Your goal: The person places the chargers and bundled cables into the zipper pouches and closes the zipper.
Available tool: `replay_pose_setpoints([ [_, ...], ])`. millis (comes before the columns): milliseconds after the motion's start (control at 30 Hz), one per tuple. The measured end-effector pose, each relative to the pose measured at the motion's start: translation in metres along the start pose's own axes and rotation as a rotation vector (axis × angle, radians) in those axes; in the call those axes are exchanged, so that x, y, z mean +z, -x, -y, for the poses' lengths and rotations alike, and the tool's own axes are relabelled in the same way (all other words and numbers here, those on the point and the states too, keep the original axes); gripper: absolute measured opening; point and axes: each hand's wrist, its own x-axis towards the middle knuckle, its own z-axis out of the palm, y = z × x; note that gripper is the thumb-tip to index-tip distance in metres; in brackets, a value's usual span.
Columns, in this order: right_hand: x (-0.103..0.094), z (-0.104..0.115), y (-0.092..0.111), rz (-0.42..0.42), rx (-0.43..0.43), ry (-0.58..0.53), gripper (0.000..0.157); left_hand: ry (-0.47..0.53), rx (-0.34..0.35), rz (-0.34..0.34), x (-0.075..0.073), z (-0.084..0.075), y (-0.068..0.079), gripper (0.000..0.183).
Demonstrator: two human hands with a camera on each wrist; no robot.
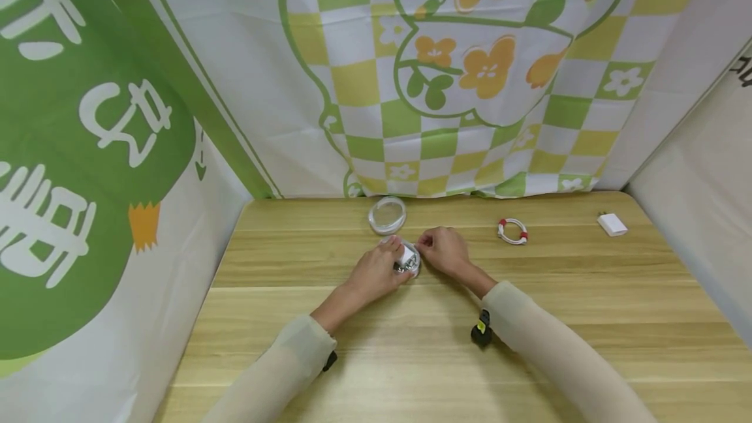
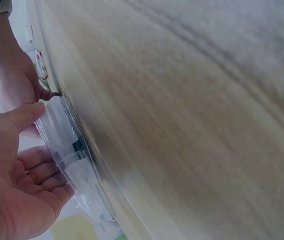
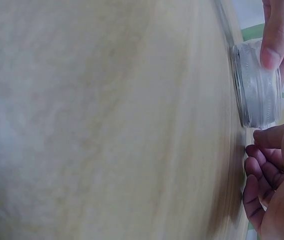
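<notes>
My left hand [image 1: 376, 269] grips a clear round container [image 1: 414, 265], thumb on the near side and fingers over the far side. Inside are a white piece and some shiny silvery bits; the left wrist view shows whitish wrapped contents through its wall [image 2: 56, 125]. At the container's right edge is my right hand [image 1: 444, 252], thumb and index finger close together, the other fingers curled under. In the right wrist view its thumb tip lies just beside the container [image 3: 258, 95]. I cannot tell whether those fingertips pinch anything.
Behind the container lies a clear round lid [image 1: 402, 217] on the wooden table [image 1: 282, 318]. Further right are a coiled white cable with red ties [image 1: 523, 236] and a white plug charger [image 1: 613, 224]. Patterned cloth [image 1: 440, 142] hangs along the table's back edge.
</notes>
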Motion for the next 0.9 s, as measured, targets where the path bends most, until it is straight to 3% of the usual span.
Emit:
replay_pose_setpoints([
  [500,0.0,-0.008,0.005,0.006,-0.057,-0.056,0.013,0.011,-0.039,0.007,0.0,0.0,0.003,0.066],
  [900,-0.008,-0.012,0.025,-0.009,-0.119,-0.072,0.013,0.006,-0.053,0.009,-0.007,-0.002,0.006,0.064],
])
